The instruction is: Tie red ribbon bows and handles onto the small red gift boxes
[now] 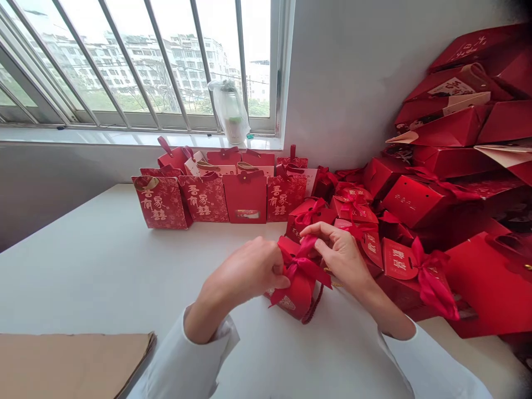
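Observation:
A small red gift box (297,299) sits on the white table in front of me, with a glossy red ribbon bow (302,265) tied across its top. My left hand (249,271) is closed at the bow's left side, its fingertips pinching the ribbon. On the other side, my right hand (338,252) pinches the bow's upper right loop between thumb and fingers. A dark red cord (315,305) hangs down the box's right side. The box's far side is partly covered by my hands and the ribbon.
Several red gift bags (203,198) stand in rows against the wall. A large pile of red boxes (428,199) fills the right side. Brown cardboard (70,363) lies at the front left of the table (187,266). A bagged bottle (231,113) stands on the windowsill.

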Motion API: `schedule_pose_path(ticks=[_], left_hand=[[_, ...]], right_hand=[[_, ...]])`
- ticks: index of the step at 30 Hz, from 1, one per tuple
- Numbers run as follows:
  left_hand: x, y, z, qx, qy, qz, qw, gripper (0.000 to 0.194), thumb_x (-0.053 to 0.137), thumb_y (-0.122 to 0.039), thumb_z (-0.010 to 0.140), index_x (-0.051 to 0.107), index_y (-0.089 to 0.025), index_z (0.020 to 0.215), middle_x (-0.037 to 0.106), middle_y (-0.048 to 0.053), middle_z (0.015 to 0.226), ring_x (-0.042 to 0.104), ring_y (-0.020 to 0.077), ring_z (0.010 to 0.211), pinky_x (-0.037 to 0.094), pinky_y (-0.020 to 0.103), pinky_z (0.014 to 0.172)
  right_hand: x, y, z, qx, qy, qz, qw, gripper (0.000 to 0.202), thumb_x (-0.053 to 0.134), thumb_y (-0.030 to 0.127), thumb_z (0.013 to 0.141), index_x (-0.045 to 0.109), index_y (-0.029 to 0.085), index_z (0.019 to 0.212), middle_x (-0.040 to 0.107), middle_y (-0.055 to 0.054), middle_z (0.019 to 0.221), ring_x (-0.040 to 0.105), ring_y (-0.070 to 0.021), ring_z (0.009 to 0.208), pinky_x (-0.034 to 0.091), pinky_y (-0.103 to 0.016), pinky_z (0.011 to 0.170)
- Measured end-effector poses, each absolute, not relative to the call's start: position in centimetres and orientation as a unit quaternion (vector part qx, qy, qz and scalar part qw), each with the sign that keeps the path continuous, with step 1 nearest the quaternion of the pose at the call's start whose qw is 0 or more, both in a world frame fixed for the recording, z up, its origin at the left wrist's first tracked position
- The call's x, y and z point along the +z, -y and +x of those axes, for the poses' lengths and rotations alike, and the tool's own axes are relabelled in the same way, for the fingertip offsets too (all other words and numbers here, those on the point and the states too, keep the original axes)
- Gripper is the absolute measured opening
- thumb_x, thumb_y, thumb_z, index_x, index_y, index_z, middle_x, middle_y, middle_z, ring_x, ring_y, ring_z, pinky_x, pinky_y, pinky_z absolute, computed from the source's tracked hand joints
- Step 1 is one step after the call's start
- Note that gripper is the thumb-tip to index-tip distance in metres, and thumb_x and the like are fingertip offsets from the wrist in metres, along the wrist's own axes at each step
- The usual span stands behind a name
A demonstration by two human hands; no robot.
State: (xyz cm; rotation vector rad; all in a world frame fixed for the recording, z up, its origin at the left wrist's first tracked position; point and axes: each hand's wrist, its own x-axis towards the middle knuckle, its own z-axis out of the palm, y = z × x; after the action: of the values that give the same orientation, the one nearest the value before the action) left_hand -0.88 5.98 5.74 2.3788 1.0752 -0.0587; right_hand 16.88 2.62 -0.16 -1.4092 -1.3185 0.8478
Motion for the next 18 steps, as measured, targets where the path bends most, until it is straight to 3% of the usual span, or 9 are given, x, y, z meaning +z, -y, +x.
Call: schedule_pose_path(ticks=[6,10,18], left_hand=[[5.89,-6.09,-0.75,-0.035,-0.388,0.882,0.267,0.028,0.053,-0.02,0.067,0.034,-0.019,0.045,0.023,-0.003,0.046,0.019,0.0117,0.047,0.014,0.031,0.048],[5.65,-6.24,-0.91,-0.037,-0.381,0.881,0.278,0.025,0.051,-0.022,0.067,0.037,-0.019,0.046,0.027,-0.003,0.047,0.02,0.0113,0.047,0.015,0.031,0.048],[5.21,-6.53,-1.26,-0.027,-0.378,0.877,0.295,0.029,0.051,-0.022,0.065,0.03,-0.019,0.046,0.019,-0.004,0.049,0.015,0.0105,0.047,0.012,0.031,0.047]], right_hand=[[-0.91,-3.06,16.89,0.358,0.511,-0.559,0.546,0.018,0.053,0.024,0.078,0.061,0.02,0.093,0.067,-0.001,0.085,0.063,-0.0128,0.062,0.052,-0.024,0.059],[-1.0,-3.09,17.01,0.362,0.506,-0.555,0.552,0.018,0.052,0.025,0.078,0.061,0.02,0.093,0.064,0.0,0.078,0.061,-0.0117,0.059,0.051,-0.024,0.057],[-0.39,-2.85,17.03,0.368,0.499,-0.565,0.544,0.016,0.056,0.024,0.074,0.06,0.019,0.088,0.061,0.002,0.067,0.056,-0.011,0.053,0.042,-0.019,0.044]])
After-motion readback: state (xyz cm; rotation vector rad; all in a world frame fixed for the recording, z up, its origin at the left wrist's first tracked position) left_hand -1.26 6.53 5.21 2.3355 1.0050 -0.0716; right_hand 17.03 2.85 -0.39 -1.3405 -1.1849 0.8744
